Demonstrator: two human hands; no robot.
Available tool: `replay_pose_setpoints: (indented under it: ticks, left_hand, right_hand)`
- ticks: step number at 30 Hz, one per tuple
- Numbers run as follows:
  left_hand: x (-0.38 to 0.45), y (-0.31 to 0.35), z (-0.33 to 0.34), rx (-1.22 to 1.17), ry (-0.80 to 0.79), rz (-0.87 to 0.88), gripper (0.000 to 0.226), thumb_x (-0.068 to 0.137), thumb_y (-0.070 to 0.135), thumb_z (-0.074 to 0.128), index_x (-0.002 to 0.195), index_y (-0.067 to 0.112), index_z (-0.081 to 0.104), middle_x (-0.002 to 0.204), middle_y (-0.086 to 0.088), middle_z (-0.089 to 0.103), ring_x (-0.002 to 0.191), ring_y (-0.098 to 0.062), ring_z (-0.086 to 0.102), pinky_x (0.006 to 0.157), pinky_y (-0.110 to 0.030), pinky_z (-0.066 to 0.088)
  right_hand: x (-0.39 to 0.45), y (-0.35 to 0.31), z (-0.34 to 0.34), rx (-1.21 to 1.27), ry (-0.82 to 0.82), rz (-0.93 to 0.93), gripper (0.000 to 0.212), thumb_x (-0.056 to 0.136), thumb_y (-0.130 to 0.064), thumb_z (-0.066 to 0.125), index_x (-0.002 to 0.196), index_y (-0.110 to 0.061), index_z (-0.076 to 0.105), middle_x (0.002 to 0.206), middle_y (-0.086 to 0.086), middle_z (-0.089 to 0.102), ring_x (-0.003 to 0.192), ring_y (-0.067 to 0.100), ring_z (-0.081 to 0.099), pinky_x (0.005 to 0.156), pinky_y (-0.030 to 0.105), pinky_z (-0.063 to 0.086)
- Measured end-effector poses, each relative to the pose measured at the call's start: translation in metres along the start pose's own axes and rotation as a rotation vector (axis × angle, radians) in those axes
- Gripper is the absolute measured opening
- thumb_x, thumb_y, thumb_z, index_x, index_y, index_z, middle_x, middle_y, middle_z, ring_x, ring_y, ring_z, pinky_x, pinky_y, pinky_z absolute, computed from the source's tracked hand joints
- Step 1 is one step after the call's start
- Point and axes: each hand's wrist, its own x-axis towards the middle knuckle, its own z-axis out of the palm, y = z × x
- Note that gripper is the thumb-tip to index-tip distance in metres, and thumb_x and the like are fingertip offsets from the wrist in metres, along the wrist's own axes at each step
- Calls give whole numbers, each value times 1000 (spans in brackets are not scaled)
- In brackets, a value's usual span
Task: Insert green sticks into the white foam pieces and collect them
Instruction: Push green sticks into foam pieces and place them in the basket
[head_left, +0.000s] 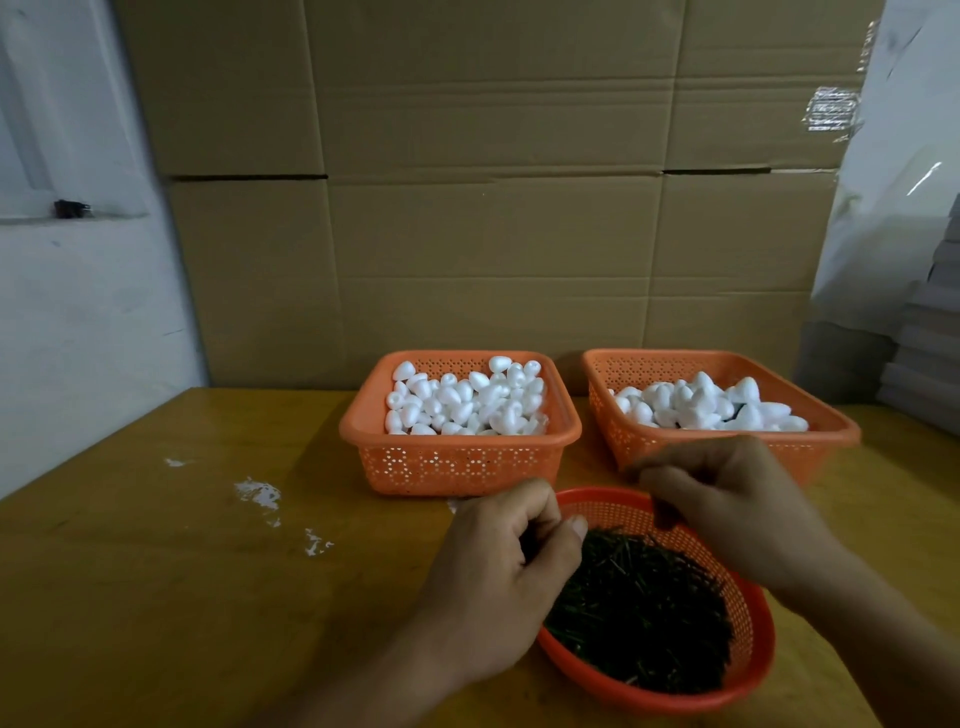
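- The left hand (506, 566) hovers over the near left rim of the round basket (753, 618), fingers curled into a loose fist with the thumb tip pressed toward the forefinger; whether it pinches anything I cannot tell.
- The right hand (727, 499) hangs just right of and beyond the left one, over the far rim of the same basket, fingers curled downward and bunched; blur hides what, if anything, they hold.
- Directly under and between both hands lie the sticks (644, 618), a dark green heap filling the round basket.
- Just beyond the left hand stands the left basket (457, 462), square and orange, filled with foam pieces (462, 400), small white egg-like shapes.
- Beyond the right hand, partly hidden by it, stands the right basket (727, 364), also holding white foam (711, 405); a dark bit shows among the pieces, too small to tell.
- All three baskets sit on the worktop (156, 597), yellowish wood.
- Well left of the left hand, white crumbs (260, 493) speckle the worktop.
- Behind the baskets rises a wall of cardboard boxes (467, 208).
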Motion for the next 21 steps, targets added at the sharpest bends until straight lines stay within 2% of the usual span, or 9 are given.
replay_pose_setpoints:
  ticks: [4, 6, 8, 10, 12, 15, 17, 19, 21]
  left_hand:
    - [6, -6, -9, 1, 65, -29, 49, 95, 45, 57, 61, 14, 42, 53, 8, 38, 51, -5, 38, 48, -36, 35]
    - [15, -11, -15, 18, 104, -62, 44, 97, 36, 62, 62, 17, 44, 53, 9, 41, 51, -2, 39, 48, -28, 37]
    - [32, -18, -22, 79, 163, -83, 35, 96, 25, 66, 67, 21, 48, 55, 12, 46, 51, -2, 42, 50, -17, 36]
    - [55, -27, -30, 156, 204, -124, 24, 94, 17, 68, 75, 21, 53, 59, 12, 53, 52, -2, 47, 52, -15, 38]
    - [81, -37, -38, 253, 200, -189, 18, 93, 12, 67, 80, 20, 58, 63, 9, 59, 54, -3, 53, 55, -19, 43]
    - [117, -54, -48, 366, 101, -302, 12, 93, 11, 65, 81, 12, 68, 69, 5, 66, 65, -13, 65, 67, -38, 56]
    - [138, -64, -51, 422, 31, -378, 21, 95, 16, 61, 79, 9, 72, 68, 7, 67, 67, -18, 67, 66, -35, 55]
    - [155, -71, -50, 470, -22, -429, 29, 97, 22, 58, 74, 10, 72, 68, 15, 65, 57, -8, 63, 54, -26, 48]
    - [167, -79, -47, 523, -94, -495, 19, 97, 26, 60, 92, 16, 75, 77, 13, 68, 66, -9, 67, 52, -24, 42]
  right_hand:
    - [-8, -1, 11, -85, -180, -84, 16, 94, -17, 68, 88, -26, 81, 71, -4, 75, 50, 2, 60, 48, 17, 45]
    - [-9, 0, 15, -141, -197, -127, 12, 91, -19, 72, 89, -27, 82, 80, -14, 77, 66, 0, 69, 59, 19, 54]
    - [-10, 2, 18, -179, -198, -152, 8, 86, -22, 79, 85, -29, 82, 83, -21, 76, 74, -3, 70, 67, 20, 56]
    - [-11, 4, 19, -208, -185, -161, 6, 80, -26, 84, 80, -31, 81, 81, -23, 74, 74, -4, 69, 69, 23, 56]
    - [-12, 5, 21, -223, -159, -171, 8, 76, -31, 86, 75, -32, 78, 78, -23, 73, 69, -3, 67, 65, 23, 55]
    - [-14, 5, 22, -209, -144, -214, 18, 78, -43, 82, 70, -28, 74, 71, -11, 72, 57, 4, 64, 53, 24, 50]
    - [-15, 5, 24, -177, -155, -265, 39, 84, -51, 71, 66, -18, 68, 63, 4, 65, 51, 15, 58, 48, 31, 45]
    - [-15, 5, 25, -164, -140, -298, 55, 88, -57, 61, 61, -10, 61, 59, 13, 58, 49, 23, 52, 48, 40, 43]
    - [-14, 6, 25, -174, -115, -308, 59, 90, -59, 57, 60, -8, 60, 58, 12, 57, 50, 24, 53, 51, 44, 44]
